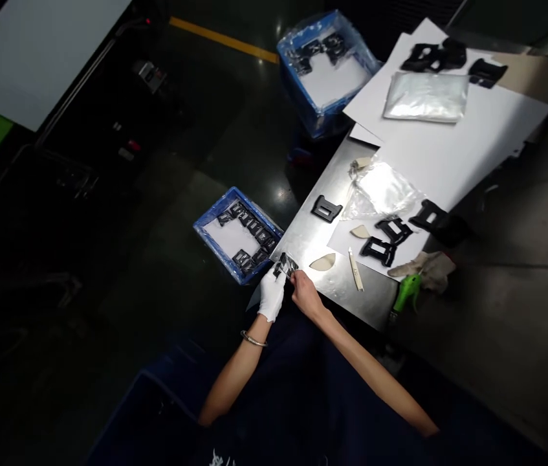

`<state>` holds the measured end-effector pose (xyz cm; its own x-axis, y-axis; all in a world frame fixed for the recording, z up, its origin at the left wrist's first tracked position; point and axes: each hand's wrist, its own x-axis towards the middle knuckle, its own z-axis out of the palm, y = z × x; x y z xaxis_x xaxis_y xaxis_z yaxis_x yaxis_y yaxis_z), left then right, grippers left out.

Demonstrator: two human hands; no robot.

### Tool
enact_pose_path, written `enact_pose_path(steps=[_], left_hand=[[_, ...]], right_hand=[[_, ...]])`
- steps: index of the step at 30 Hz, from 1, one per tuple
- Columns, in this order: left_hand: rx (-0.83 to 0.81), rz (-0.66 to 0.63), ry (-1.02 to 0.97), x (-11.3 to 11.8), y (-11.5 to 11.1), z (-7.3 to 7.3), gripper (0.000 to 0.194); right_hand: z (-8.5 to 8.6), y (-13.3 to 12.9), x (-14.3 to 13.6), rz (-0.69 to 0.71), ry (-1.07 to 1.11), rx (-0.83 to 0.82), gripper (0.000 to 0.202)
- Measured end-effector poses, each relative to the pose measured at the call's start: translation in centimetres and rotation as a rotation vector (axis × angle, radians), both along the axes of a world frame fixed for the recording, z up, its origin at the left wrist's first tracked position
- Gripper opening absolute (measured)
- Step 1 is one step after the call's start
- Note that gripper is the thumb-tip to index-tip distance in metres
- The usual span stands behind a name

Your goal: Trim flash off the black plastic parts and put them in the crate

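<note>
My left hand (270, 294), in a white glove, is closed on a black plastic part (283, 264) at the table's near left corner. Shiny clear film seems to cover this part. My bare right hand (305, 294) pinches the part's right end or its film; the fingertips are too small to tell which. Just right of my hands lies a beige leaf-shaped piece (323, 262), with a pale utility knife (356, 270) beyond it. A loose black part (327, 208) rests on the metal table (303, 226) farther up.
A blue crate (215, 254) with several wrapped black parts stands left of the table; another blue crate (319, 107) is farther back. Clear bags (383, 191), a bag stack (426, 97), several black parts (378, 251) and a green-handled tool (407, 292) lie to the right.
</note>
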<state>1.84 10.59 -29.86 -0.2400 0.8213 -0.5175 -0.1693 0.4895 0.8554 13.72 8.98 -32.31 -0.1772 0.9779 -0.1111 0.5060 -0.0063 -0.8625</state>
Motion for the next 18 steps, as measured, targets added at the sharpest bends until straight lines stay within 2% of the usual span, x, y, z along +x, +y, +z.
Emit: enact_pose_path(steps=[3, 6, 14, 18], left_hand=[[-0.005, 0.098, -0.020, -1.3, 0.1, -0.7, 0.025], [-0.007, 0.183, -0.058, -3.3, 1.1, -1.8, 0.027], [-0.054, 0.248, -0.224, -11.9, 5.1, -4.7, 0.035], [-0.101, 0.268, -0.235, -15.3, 6.8, -6.7, 0.036]], right_hand=[[-0.7, 0.0, -1.9, 0.034, -0.057, -0.026, 0.026], [-1.1, 0.9, -4.6, 0.033, -0.109, -0.052, 0.030], [-2.8, 6.2, -13.1, 0.006, -0.216, -0.133, 0.021], [-3.7, 8.2, -16.4, 0.010, -0.265, -0.159, 0.024]])
